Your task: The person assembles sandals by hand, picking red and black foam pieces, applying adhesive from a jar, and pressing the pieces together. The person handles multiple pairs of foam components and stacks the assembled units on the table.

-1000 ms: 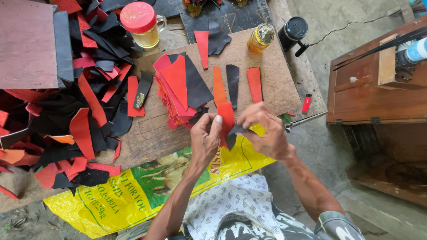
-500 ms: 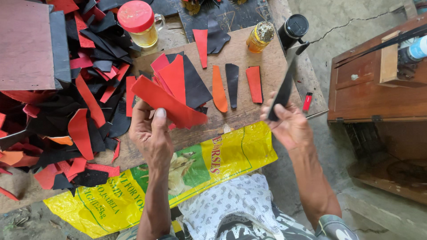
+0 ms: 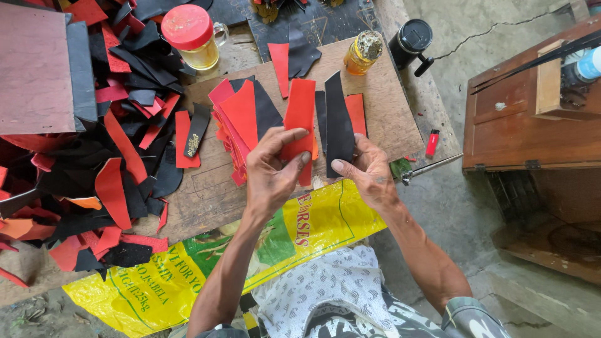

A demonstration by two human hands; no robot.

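Over the desk's (image 3: 206, 194) front edge, left hand (image 3: 270, 174) fingers pinch a red strip (image 3: 299, 119), right hand (image 3: 369, 172) fingers a black strip (image 3: 339, 122); aligning their edges looks wise.

Looking down, I see my left hand (image 3: 270, 172) pinching a red leather strip (image 3: 299, 119) upright, and my right hand (image 3: 369, 172) holding a black leather strip (image 3: 339, 122) just beside it, edges close, possibly touching. Under them lies the wooden worktop (image 3: 213, 194) with a stack of red pieces (image 3: 235, 122), a heap of red and black offcuts (image 3: 94, 156) at left, a red-lidded jar (image 3: 191, 34) and a yellow sack (image 3: 188, 275).
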